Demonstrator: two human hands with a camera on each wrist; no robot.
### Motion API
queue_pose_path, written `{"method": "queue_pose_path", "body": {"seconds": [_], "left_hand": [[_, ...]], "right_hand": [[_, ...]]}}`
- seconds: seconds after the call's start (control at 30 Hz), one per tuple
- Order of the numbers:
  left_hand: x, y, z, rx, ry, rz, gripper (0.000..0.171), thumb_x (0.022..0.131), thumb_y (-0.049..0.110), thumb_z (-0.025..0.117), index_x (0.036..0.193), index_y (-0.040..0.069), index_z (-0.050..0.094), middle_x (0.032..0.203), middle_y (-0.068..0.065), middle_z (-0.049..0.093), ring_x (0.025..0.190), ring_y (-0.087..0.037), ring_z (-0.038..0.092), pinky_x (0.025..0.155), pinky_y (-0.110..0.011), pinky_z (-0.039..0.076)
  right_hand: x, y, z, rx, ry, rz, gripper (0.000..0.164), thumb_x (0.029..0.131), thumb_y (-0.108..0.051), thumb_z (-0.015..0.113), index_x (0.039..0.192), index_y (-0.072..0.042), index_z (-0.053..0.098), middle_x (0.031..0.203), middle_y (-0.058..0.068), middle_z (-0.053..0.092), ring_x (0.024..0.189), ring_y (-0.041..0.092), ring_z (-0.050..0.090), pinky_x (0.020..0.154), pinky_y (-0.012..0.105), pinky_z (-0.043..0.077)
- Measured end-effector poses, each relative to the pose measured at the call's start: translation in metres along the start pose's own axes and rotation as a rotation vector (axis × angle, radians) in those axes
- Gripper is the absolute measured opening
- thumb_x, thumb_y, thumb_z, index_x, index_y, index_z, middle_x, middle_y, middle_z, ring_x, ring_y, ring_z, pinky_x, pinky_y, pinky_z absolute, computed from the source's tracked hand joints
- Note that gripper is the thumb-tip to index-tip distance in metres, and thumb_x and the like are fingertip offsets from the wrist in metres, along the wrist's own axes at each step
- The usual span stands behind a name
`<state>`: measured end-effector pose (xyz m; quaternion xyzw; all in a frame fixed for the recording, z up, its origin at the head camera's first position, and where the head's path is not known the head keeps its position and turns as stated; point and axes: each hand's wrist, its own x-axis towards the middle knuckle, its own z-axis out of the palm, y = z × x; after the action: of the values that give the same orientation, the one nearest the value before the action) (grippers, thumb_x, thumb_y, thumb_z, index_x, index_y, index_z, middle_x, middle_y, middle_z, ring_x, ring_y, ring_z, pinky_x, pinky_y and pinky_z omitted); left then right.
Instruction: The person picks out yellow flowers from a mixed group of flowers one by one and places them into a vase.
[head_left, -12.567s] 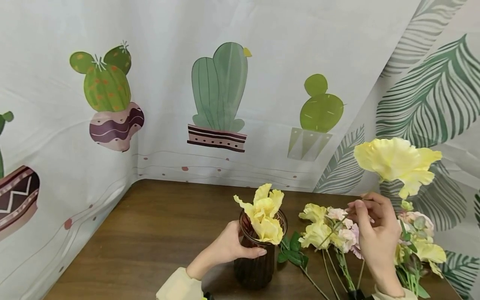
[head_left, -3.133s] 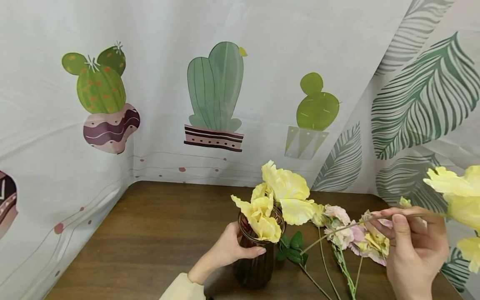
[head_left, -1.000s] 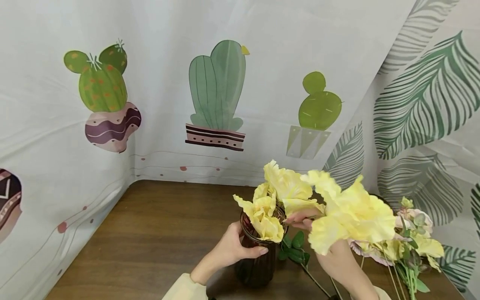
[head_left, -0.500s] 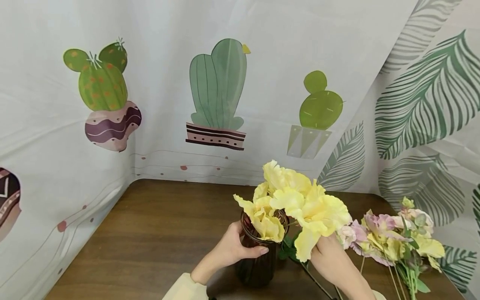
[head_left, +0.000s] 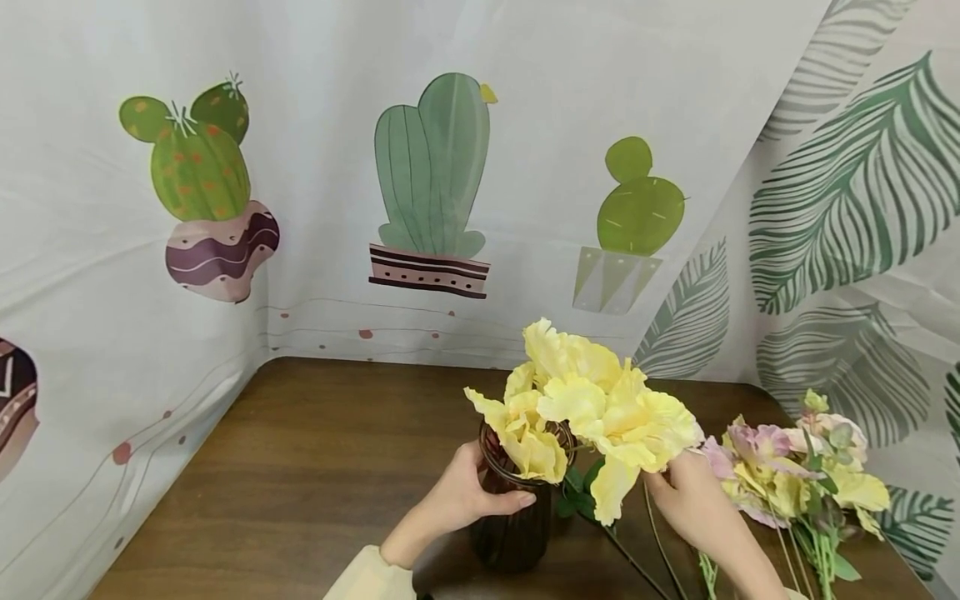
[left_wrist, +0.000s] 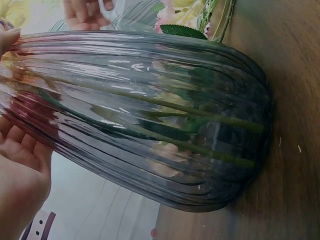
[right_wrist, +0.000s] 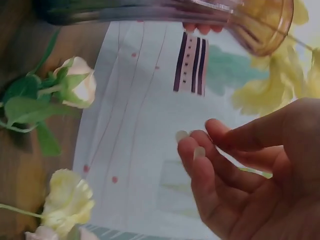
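1. Upright on a dark brown wood-grain tabletop (head_left: pixel 322 442) stands a tall, ribbed, dark translucent glass vase with a reddish-amber neck (head_left: pixel 512 529).
2. The person's left hand (head_left: pixel 461 492), in a cream sleeve (head_left: pixel 373 575), grips the vase near its neck from the left, thumb across the front.
3. Three large, ruffled yellow flowers (head_left: pixel 626 421) crowd above the vase's mouth, two of them leaning toward its right. Green stems (left_wrist: pixel 200 117) slant down inside the glass, at least two reaching near the bottom.
4. The person's right hand (head_left: pixel 697 492) is to the right of the vase, near the lowest yellow petals, its fingers and thumb loosely curved and parted.
5. A pale pink rose with green leaves (right_wrist: pixel 80 85) lies near the vase's base.
6. Farther right of the vase lie pink, lilac and yellow flowers (head_left: pixel 780 467).
7. Behind the vase hangs a white curtain printed with green potted cacti (head_left: pixel 322 125).
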<state>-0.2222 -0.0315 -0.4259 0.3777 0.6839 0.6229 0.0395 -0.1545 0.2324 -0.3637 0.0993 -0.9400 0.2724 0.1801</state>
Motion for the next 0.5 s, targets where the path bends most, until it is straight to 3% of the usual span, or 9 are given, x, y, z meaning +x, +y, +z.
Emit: {"method": "queue_pose_path", "body": {"seconds": [0.1, 0.2, 0.33, 0.5], "left_hand": [[0.000, 0.000, -0.001, -0.002, -0.002, -0.006, 0.047, 0.075, 0.015, 0.074, 0.118, 0.021, 0.055, 0.112, -0.001, 0.062, 0.104, -0.009, 0.057, 0.089, -0.027, 0.048], [0.000, -0.002, -0.001, -0.001, -0.004, 0.012, 0.046, 0.076, 0.015, 0.073, 0.118, 0.020, 0.055, 0.112, -0.002, 0.063, 0.102, -0.009, 0.058, 0.087, -0.027, 0.048], [0.000, -0.004, 0.000, -0.008, -0.007, 0.012, 0.046, 0.076, 0.015, 0.073, 0.118, 0.020, 0.054, 0.112, -0.002, 0.062, 0.101, -0.010, 0.058, 0.087, -0.027, 0.049], [0.000, -0.003, 0.000, -0.020, -0.008, 0.006, 0.046, 0.076, 0.014, 0.073, 0.118, 0.019, 0.054, 0.112, -0.003, 0.062, 0.102, -0.010, 0.058, 0.088, -0.027, 0.048]], "right_hand": [[0.002, 0.009, 0.000, 0.006, -0.077, 0.127, 0.013, 0.088, -0.007, 0.056, 0.099, -0.009, 0.063, 0.085, 0.002, 0.066, 0.076, 0.010, 0.058, 0.061, 0.025, 0.045], [0.004, 0.018, 0.001, -0.005, -0.154, 0.232, 0.010, 0.090, -0.011, 0.053, 0.087, -0.011, 0.063, 0.074, -0.001, 0.063, 0.066, 0.007, 0.052, 0.056, 0.022, 0.040], [0.004, 0.031, 0.006, -0.044, -0.204, 0.261, 0.015, 0.088, -0.011, 0.054, 0.075, -0.010, 0.061, 0.067, -0.001, 0.060, 0.059, 0.008, 0.048, 0.054, 0.023, 0.038], [0.003, 0.047, 0.016, -0.057, -0.257, 0.302, 0.014, 0.087, -0.012, 0.057, 0.076, -0.004, 0.062, 0.062, 0.000, 0.059, 0.056, 0.009, 0.051, 0.051, 0.024, 0.037]]}}
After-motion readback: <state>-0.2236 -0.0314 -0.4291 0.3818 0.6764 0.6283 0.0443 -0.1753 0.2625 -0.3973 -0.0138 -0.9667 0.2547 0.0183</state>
